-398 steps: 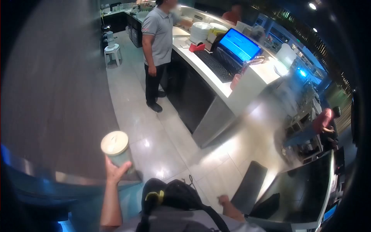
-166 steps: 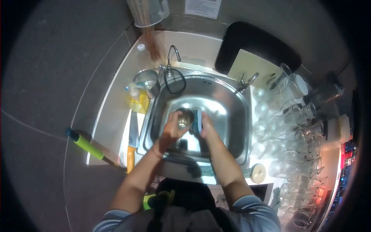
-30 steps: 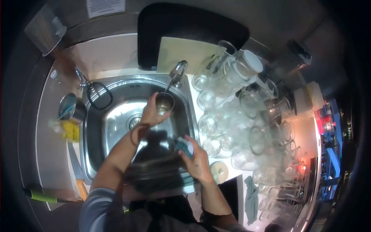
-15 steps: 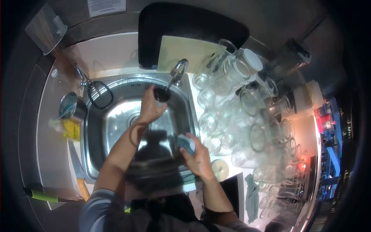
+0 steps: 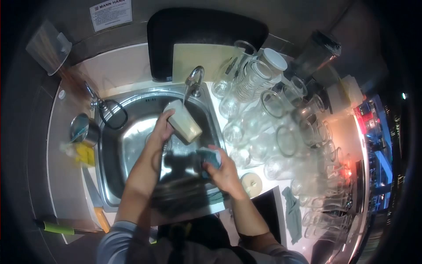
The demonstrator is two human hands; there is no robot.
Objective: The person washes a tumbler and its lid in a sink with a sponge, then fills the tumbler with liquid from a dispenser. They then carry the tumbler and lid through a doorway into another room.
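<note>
A pale, tall cup (image 5: 184, 122) is tilted over the steel sink (image 5: 132, 165), with its narrower lower end toward the lower right. My left hand (image 5: 164, 125) is closed round its left side, just below the tap (image 5: 194, 81), and water runs down beside the cup. To the lower right, over the sink's right part, my right hand (image 5: 224, 169) grips a blue-green and white sponge (image 5: 209, 156) between thumb and fingers. The sponge is apart from the cup.
Many glass jars and glasses (image 5: 285, 141) crowd the counter right of the sink. A knife (image 5: 91, 187), a metal pot (image 5: 84, 128) and a yellow cloth (image 5: 85, 154) lie left. A round lid (image 5: 252, 184) and grey cloth (image 5: 292, 213) are near my right arm.
My left hand has turned the cup, from its dark opening showing to its pale side showing. My right hand keeps the sponge. The whole view has shifted slightly.
</note>
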